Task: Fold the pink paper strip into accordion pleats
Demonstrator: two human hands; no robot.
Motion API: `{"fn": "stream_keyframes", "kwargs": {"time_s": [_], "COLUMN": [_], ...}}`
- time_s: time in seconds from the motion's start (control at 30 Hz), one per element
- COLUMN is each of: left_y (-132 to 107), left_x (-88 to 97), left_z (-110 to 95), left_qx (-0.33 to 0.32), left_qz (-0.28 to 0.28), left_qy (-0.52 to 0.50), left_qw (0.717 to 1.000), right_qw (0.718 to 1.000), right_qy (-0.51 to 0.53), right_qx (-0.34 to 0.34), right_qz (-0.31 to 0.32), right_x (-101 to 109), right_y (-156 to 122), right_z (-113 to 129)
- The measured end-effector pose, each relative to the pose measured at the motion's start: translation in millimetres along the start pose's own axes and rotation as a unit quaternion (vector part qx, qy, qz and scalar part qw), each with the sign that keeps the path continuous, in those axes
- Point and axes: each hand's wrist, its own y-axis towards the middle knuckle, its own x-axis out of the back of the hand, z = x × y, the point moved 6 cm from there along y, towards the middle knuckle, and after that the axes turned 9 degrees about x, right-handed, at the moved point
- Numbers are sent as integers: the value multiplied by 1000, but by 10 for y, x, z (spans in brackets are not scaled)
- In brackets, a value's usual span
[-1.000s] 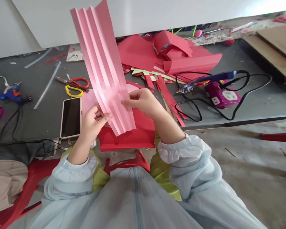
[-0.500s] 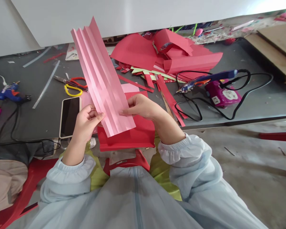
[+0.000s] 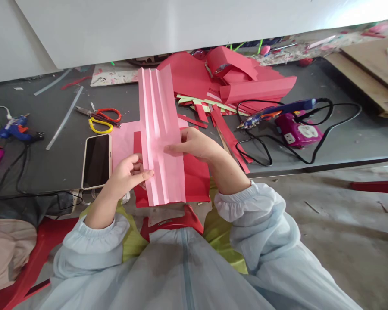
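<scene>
Both hands hold a long sheet of pink paper (image 3: pixel 161 116), creased lengthwise into several pleats along its left side. My left hand (image 3: pixel 127 174) pinches its lower left edge, thumb on top. On the right edge, a little higher, my right hand (image 3: pixel 194 146) grips the sheet with the thumb across its front; the other fingers are partly hidden behind it. Beneath lies red paper (image 3: pixel 197 181) at the table's front edge, its near end bent up. More pink paper (image 3: pixel 124 133) lies flat behind the held sheet.
Left of my hands are a phone (image 3: pixel 97 161), scissors (image 3: pixel 100 125) with red and yellow handles, and a blue glue gun (image 3: pixel 16 129). Red paper scraps (image 3: pixel 194 73) are heaped at the back. Another glue gun (image 3: pixel 274 110) rests by a purple power block (image 3: pixel 299 129) with looping black cable.
The pink sheet has swung from leaning left to nearly upright, its far end moving right and lower. My left hand has shifted slightly right and down with it.
</scene>
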Motion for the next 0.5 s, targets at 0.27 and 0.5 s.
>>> {"fn": "stream_keyframes", "kwargs": {"time_s": [0.27, 0.5], "left_y": [-46, 33], "left_x": [-176, -69], "left_z": [112, 58], "left_qx": [59, 28], "left_qz": [135, 79], "left_qy": [60, 29], "left_qw": [987, 996], "right_qw": [983, 991], "right_qy": [38, -7], "right_qx": [99, 108], "right_qz": [-151, -83], "right_x": [294, 158], "right_y": [58, 25], "right_z": [73, 113]}}
